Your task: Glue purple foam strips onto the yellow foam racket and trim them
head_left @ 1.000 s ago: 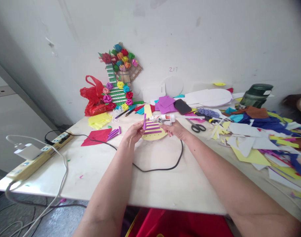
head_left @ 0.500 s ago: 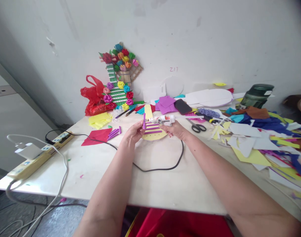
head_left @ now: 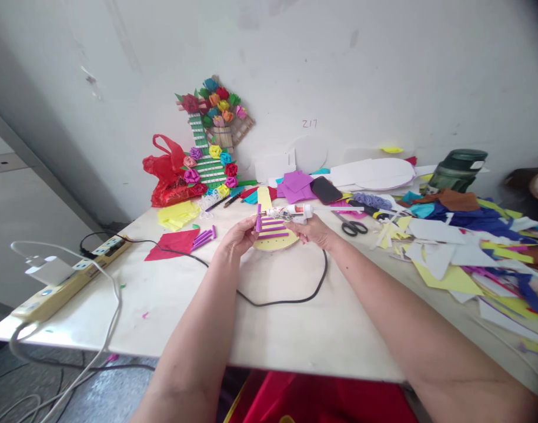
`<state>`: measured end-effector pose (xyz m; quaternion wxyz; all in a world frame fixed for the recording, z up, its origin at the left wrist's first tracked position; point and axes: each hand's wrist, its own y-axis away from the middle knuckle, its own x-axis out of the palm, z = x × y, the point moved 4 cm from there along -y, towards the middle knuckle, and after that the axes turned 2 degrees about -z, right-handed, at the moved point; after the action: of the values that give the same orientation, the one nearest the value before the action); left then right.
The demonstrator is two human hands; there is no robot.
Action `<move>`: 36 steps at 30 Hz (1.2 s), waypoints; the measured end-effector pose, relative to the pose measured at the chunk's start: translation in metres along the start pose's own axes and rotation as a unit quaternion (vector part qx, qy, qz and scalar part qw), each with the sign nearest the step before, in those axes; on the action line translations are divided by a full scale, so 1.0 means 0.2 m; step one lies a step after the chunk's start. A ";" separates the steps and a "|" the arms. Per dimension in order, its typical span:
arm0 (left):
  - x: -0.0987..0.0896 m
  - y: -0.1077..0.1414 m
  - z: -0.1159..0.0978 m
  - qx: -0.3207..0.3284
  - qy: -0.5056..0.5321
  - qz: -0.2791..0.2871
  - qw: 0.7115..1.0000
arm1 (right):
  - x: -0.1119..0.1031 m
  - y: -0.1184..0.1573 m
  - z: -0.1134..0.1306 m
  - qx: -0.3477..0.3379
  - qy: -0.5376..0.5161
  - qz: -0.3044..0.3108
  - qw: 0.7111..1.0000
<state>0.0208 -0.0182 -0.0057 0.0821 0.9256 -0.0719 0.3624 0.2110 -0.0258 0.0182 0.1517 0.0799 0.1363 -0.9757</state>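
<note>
My left hand pinches a purple paper stick, held upright above the table. In my right hand is a white hot glue gun, a glue stick jutting from its back. Its nozzle points left and meets or nearly meets the purple stick; the exact contact is too small to tell. Behind and below both hands lies a yellow guitar-shaped cutout with several purple sticks laid across it in rows. More purple paper sticks rest to the left on a red sheet.
A black cord loops across the table to the power strip. Scissors and a dark phone-like slab lie behind on the right. Paper scraps cover the right side. A flower-decorated green guitar craft leans on the wall.
Hardly anything differs. Both hands keep the purple stick and the glue gun in nearly the same place, and the whole view has shifted slightly.
</note>
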 end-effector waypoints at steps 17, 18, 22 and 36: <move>0.01 0.01 0.01 -0.002 -0.016 0.017 1.000 | -0.03 -0.02 -0.03 -0.006 -0.013 -0.039 0.999; 0.01 0.01 0.01 -0.001 -0.017 0.016 1.000 | -0.03 -0.02 -0.03 -0.006 -0.015 -0.040 0.999; 0.01 0.01 0.01 0.000 -0.022 0.014 1.000 | -0.03 -0.01 -0.02 -0.008 -0.027 -0.048 0.998; 0.02 0.01 0.01 -0.001 -0.031 0.022 0.999 | -0.03 -0.01 -0.02 -0.009 -0.018 -0.047 0.999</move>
<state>0.0241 -0.0216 -0.0036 0.0731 0.9344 -0.0950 0.3353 0.2168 -0.0202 0.0157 0.1093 0.0543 0.1459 -0.9817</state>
